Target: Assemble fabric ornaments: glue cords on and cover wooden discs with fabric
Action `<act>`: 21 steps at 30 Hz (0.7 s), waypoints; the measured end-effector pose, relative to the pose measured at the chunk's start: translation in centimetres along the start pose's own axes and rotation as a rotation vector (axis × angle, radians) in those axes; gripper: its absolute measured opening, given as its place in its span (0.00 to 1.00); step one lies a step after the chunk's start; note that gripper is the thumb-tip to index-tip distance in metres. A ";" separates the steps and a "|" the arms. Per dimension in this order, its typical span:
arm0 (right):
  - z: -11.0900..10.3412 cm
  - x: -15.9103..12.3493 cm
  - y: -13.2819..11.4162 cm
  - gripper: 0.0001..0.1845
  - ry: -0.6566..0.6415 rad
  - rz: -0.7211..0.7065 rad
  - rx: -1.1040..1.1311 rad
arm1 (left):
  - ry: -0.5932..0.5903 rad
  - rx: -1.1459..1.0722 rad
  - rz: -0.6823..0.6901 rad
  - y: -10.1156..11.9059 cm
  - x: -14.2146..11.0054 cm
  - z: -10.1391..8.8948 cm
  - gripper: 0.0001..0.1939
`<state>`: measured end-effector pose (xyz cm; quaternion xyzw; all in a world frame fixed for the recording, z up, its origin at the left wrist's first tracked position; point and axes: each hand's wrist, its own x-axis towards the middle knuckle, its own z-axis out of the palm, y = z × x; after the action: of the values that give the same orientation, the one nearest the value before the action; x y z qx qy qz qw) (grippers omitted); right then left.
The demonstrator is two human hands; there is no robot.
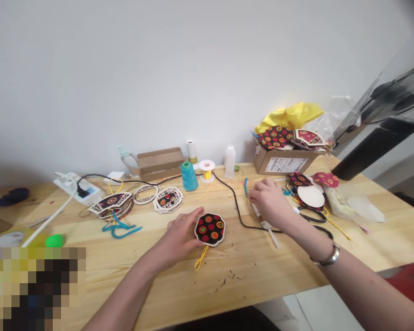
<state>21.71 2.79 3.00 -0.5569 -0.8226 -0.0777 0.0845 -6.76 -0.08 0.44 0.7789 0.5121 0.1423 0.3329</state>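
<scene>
My left hand [179,236] rests on the wooden table [248,271] and grips the left edge of a black ornament [209,228] patterned with red and yellow flowers. A yellow cord [200,259] trails from the ornament toward me. My right hand [269,200], with a wristwatch [327,256] on its wrist, lies fingers-down further right, touching a blue cord [246,186] and covering part of a white tool [271,232]. Whether it grips anything is hidden.
Stacks of wooden fan-shaped pieces [168,199] and loose blue cord [119,227] lie at left. A teal thread spool [189,176], a yellow spool [207,170], a white bottle [229,162] and a cardboard box [284,162] of ornaments stand at the back. A black cable [238,209] crosses the table.
</scene>
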 end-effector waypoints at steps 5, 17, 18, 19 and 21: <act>-0.4 1.6 0.4 0.08 -0.073 -0.172 -0.055 | 0.119 -0.048 -0.044 0.6 -0.4 -0.5 0.32; -0.9 3.1 -0.3 0.09 -0.128 -0.261 0.029 | 0.358 -0.124 0.122 0.4 -0.9 -0.4 0.21; -1.6 2.7 -0.5 0.09 -0.093 -0.234 0.116 | 0.370 -0.160 0.138 0.7 -1.0 -0.4 0.19; -2.5 2.3 -0.8 0.08 -0.044 -0.202 0.270 | 0.376 -0.202 0.150 1.1 -1.2 -0.5 0.19; -4.0 1.4 -2.0 0.06 0.040 -0.135 0.601 | 0.368 -0.308 0.164 2.4 -1.7 -0.6 0.18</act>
<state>19.52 2.38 7.17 -0.4496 -0.8420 0.1527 0.2560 -6.13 -1.95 2.62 0.7189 0.4716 0.3846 0.3359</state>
